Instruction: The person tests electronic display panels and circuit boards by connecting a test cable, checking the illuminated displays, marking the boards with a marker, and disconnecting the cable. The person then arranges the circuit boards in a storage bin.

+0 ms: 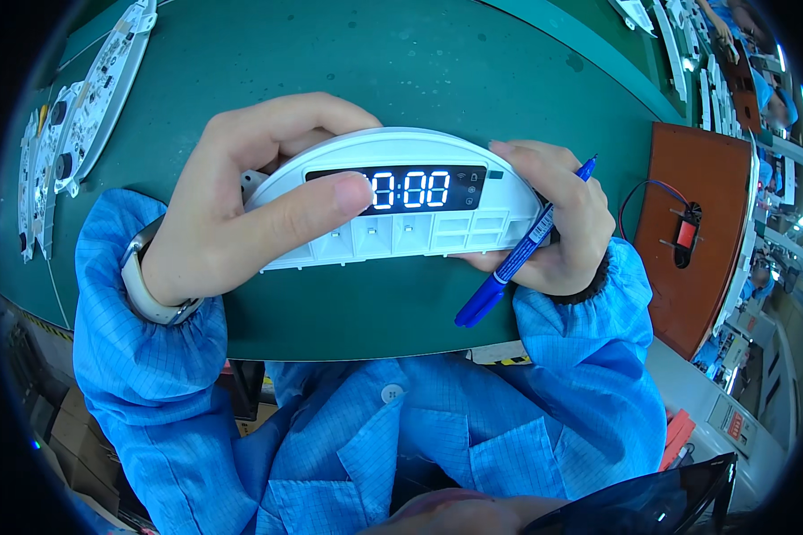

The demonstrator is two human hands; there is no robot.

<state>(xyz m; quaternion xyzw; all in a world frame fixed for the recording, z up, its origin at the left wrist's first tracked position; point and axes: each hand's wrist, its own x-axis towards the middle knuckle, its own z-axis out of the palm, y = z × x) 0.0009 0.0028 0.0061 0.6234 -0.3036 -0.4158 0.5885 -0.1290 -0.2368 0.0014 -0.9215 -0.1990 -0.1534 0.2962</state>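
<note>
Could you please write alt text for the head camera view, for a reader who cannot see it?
Two hands hold a white curved display panel with lit digits above a green table; the left hand presses its thumb on the screen, and the right hand also grips a blue marker. More white panels lie at left.

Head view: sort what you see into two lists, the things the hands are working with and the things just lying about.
In hand:
- white display panel, digits lit, held by left hand and right hand
- blue marker pen, in the right hand

Lying about:
- white circuit boards, far left
- brown board with wired red part
- green table
</note>
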